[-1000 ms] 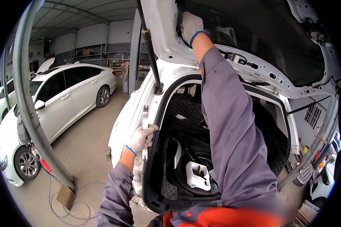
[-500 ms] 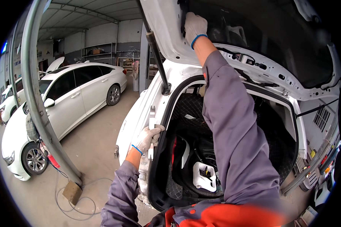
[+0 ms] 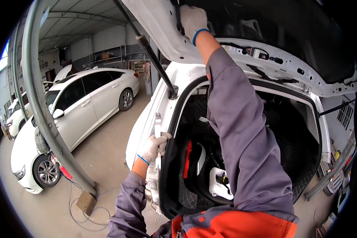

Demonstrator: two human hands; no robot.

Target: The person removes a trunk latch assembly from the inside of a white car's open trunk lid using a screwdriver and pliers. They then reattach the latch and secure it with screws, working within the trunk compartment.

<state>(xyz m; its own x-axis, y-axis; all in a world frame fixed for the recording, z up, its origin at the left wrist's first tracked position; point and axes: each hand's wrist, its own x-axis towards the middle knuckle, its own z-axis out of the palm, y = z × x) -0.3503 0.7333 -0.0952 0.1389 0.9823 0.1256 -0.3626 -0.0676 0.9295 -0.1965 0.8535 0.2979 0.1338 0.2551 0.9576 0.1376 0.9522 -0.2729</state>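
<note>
Low on the left, my left hand [image 3: 154, 147], in a white knit glove with a blue cuff, is closed around a flat, silvery metal pry tool [image 3: 158, 123] with a notched tip. It stands nearly upright beside the black rubber seal [image 3: 171, 137] of the trunk opening. My right hand [image 3: 193, 20], gloved the same way, reaches up to the inner left side of the raised white tailgate [image 3: 154, 24]. Its fingers are curled at a dark strip there and partly hidden. My right sleeve crosses in front of the open trunk.
A black gas strut [image 3: 156, 59] props the tailgate at left. In the trunk lie a white plastic tray [image 3: 219, 186] and a red piece [image 3: 187, 158]. Further left stand a metal post [image 3: 47, 115], a brick-like block [image 3: 86, 202] with a looped hose, and a white car [image 3: 85, 99].
My view has shifted, with the tailgate and my right hand now higher and further left in it. My left hand keeps the pry tool beside the seal.
</note>
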